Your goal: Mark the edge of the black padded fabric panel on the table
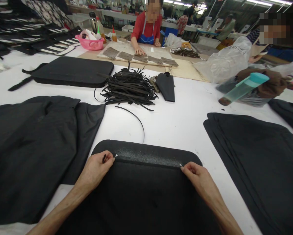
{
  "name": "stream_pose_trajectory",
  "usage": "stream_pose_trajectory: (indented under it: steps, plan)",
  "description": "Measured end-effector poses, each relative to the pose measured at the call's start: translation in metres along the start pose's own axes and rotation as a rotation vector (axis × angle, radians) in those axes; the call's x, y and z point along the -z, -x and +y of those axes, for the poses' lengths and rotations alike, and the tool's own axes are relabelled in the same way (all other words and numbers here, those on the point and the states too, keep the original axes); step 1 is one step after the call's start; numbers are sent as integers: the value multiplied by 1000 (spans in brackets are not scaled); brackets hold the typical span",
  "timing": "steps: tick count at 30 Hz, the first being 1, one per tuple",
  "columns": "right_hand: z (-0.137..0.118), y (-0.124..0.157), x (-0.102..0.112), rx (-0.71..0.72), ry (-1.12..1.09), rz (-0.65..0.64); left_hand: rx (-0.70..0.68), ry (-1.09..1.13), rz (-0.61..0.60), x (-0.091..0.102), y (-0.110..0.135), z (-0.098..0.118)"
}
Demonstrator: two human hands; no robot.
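Note:
A black panel with rounded corners [148,148] lies before me on the white table, a pale speckled band running along its far end. Over it lies a black fabric sheet [148,195], its edge along that band. My left hand [97,166] pinches the sheet's left corner, beside a small white mark. Opposite, my right hand [197,173] is closed on the right corner, near another white mark. The edge between the two hands looks straight. A thin black strip [139,120] curves on the table just beyond the panel.
A heap of black strips [130,86] sits ahead, beside a stack of black panels [73,71]. Black fabric [34,140] lies left, black cut pieces [259,156] right. A teal-lidded bottle [244,88] leans on bags. Across the table, a person in red [146,29] works.

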State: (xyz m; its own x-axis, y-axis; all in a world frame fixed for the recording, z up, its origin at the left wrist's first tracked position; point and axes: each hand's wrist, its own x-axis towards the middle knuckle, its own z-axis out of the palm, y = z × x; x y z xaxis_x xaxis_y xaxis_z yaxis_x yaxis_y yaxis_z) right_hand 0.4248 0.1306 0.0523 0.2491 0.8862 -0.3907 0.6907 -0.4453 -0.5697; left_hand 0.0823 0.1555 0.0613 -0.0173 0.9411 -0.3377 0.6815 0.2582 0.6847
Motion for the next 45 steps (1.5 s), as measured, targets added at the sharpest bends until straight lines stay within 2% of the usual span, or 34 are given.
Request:
stream_pose_trajectory:
  steps: [8,13,18,25,35,45]
  plan:
    - [6,1,-3,0,145,-23,-3,45,36,-3,0,-3]
    - [19,-8,-3,31,149,-38,7,65,58,-5,0,-3]
    - [21,-9,-2,62,134,-40,-16,26,79,-3,1,0]
    - [21,-7,-2,4,205,-100,-10,-18,93,-3,0,3]
    - [14,-4,-4,16,231,-66,3,-96,86,-6,-2,3]
    - [1,8,-8,-6,252,41,2,-316,84,-7,1,3]
